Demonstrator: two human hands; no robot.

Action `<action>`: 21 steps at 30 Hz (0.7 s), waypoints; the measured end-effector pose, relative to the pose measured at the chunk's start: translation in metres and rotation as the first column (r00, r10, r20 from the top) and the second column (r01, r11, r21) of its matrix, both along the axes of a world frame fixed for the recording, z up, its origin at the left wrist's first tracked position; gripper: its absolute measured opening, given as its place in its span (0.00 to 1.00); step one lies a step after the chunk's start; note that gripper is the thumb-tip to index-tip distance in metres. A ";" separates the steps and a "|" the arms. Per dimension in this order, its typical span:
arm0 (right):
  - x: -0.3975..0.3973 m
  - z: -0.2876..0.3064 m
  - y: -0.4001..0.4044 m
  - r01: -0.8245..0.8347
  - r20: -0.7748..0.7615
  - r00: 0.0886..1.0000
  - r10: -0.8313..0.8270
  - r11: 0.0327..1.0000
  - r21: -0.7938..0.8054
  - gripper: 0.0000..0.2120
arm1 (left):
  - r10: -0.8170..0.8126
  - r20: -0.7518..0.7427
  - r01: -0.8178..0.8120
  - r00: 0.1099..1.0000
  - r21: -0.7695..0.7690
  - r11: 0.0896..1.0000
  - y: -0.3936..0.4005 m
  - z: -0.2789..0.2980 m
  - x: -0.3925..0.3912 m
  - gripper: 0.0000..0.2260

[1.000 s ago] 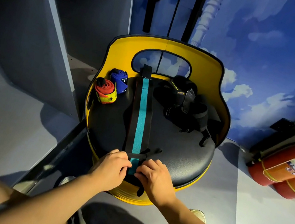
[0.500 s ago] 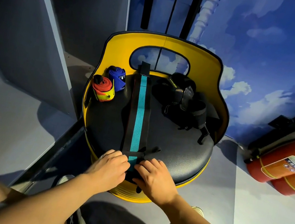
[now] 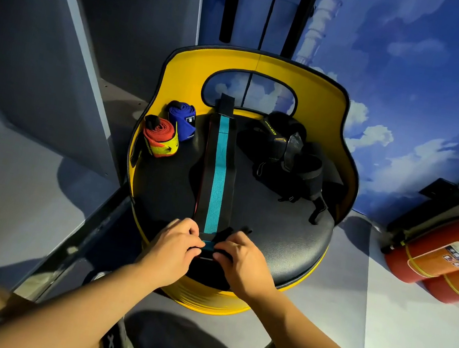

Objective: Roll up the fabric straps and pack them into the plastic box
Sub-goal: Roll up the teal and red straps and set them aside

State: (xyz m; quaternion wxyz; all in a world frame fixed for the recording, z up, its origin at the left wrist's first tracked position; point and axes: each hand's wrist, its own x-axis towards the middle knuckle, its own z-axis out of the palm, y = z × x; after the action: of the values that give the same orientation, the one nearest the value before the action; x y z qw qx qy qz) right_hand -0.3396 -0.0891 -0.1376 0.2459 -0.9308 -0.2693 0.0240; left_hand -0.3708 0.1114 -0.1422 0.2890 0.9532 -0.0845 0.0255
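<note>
A long black strap with a teal stripe (image 3: 219, 172) lies flat along the middle of the black seat of a yellow chair (image 3: 286, 244). Its near end is folded into a small roll at the seat's front edge. My left hand (image 3: 177, 244) and my right hand (image 3: 241, 258) both pinch that roll from either side, fingers curled over it. A rolled red and yellow strap (image 3: 160, 138) and a rolled blue strap (image 3: 182, 120) stand at the seat's back left. A heap of black straps (image 3: 291, 160) lies at the back right. No plastic box is in view.
The chair's yellow backrest (image 3: 190, 76) curves round the far side. A grey cabinet panel (image 3: 45, 52) stands to the left. Two red fire extinguishers (image 3: 445, 255) lie on the floor at the right. My knees show at the bottom corners.
Both hands have turned the strap's near end over into a small roll, so teal now shows between the fingertips. The rolled and heaped straps have not moved.
</note>
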 end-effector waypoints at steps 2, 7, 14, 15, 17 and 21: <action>0.005 -0.003 0.001 0.007 0.063 0.998 -0.006 1.000 -0.005 0.12 | 0.009 -0.007 -0.009 1.000 -0.016 1.000 -0.001 0.001 0.003 0.10; 0.012 -0.007 0.000 -0.013 0.313 0.947 0.067 0.985 -0.170 0.14 | 0.024 0.050 -0.023 0.998 -0.017 1.000 -0.004 0.003 0.008 0.07; 0.003 -0.016 -0.009 -0.085 0.483 0.853 0.199 0.965 -0.247 0.05 | -0.160 0.142 0.138 0.977 0.156 0.978 0.005 0.002 0.002 0.05; 0.001 -0.017 -0.011 -0.091 0.499 0.840 0.215 0.961 -0.262 0.08 | -0.178 0.125 0.155 0.976 0.175 0.972 0.005 0.002 0.001 0.07; -0.003 -0.016 -0.011 -0.089 0.517 0.826 0.226 0.957 -0.277 0.13 | -0.183 0.085 0.163 0.979 0.199 0.966 0.006 0.001 0.000 0.11; -0.004 -0.014 -0.012 -0.069 0.479 0.847 0.231 0.941 -0.332 0.17 | -0.155 0.075 0.139 0.985 0.187 0.972 0.004 0.002 0.003 0.11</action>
State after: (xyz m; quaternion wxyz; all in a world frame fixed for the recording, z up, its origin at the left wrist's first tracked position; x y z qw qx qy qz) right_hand -0.3438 -0.1009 -0.1519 0.0176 -0.9057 -0.3907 -0.1635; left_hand -0.3677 0.1153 -0.1398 0.1982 0.9646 -0.1697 0.0386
